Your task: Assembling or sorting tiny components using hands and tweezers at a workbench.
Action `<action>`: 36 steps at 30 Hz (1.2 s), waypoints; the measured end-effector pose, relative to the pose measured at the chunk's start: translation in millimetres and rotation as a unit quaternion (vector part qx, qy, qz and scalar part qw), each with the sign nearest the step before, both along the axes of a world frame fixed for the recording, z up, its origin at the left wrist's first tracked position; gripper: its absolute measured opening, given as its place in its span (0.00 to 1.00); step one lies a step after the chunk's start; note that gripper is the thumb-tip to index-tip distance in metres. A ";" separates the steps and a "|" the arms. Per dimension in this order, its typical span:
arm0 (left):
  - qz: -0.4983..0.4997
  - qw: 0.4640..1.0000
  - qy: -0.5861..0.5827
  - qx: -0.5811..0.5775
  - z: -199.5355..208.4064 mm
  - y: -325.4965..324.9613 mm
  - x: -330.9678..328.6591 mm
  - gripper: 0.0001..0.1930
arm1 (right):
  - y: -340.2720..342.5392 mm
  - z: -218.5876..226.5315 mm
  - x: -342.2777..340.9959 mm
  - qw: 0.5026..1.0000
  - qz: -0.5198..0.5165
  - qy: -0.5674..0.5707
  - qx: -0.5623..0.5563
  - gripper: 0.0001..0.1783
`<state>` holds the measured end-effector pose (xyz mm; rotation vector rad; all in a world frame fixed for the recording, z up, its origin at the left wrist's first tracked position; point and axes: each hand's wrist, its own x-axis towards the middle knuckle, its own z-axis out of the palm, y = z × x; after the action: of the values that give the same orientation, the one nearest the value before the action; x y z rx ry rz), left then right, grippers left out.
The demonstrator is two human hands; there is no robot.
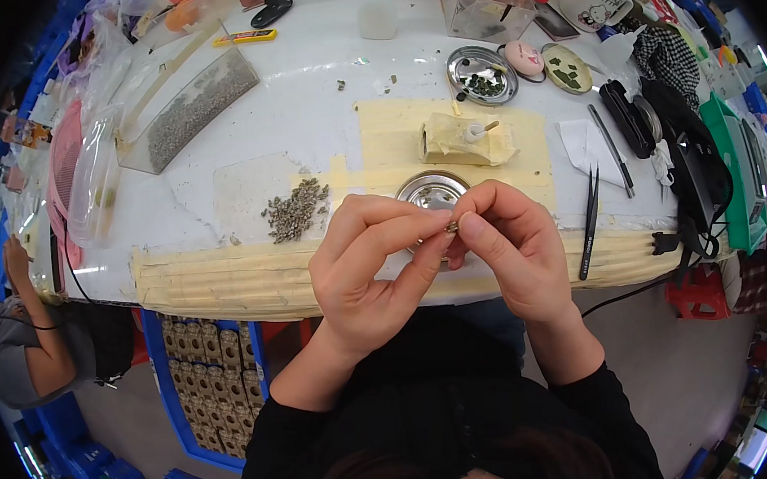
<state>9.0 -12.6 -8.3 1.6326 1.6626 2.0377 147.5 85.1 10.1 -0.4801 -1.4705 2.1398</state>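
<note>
Both hands meet just in front of the round metal dish (pixel 432 188), at the near edge of the white table (pixel 301 111). Pinched between them is a tiny dark metal part (pixel 452 227). The left hand (pixel 369 263) closes thumb and forefinger on it from the left. The right hand (pixel 510 246) nips it from the right, equally near. Its long axis is too small to tell. The part hangs just nearer the person than the dish. A heap of similar small parts (pixel 297 210) lies left of the dish, black tweezers (pixel 589 221) to its right.
</note>
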 end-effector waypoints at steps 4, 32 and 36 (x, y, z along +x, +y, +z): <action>-0.008 1.000 0.014 -0.001 -2.3 -0.3 -1.7 0.12 | -1.7 1.4 0.2 1.000 -0.005 -0.004 0.011 0.07; -0.037 0.999 0.013 -0.006 -2.6 -0.5 -2.1 0.12 | -3.7 2.5 1.5 0.997 -0.025 -0.017 0.074 0.06; -0.065 0.997 -0.046 -0.017 -4.3 -2.0 -1.9 0.12 | -5.2 2.1 0.0 0.996 -0.037 -0.012 0.083 0.06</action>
<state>7.2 -14.6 -12.7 1.5665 1.5111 1.9790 147.5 79.9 12.2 -0.4937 -1.6029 1.9429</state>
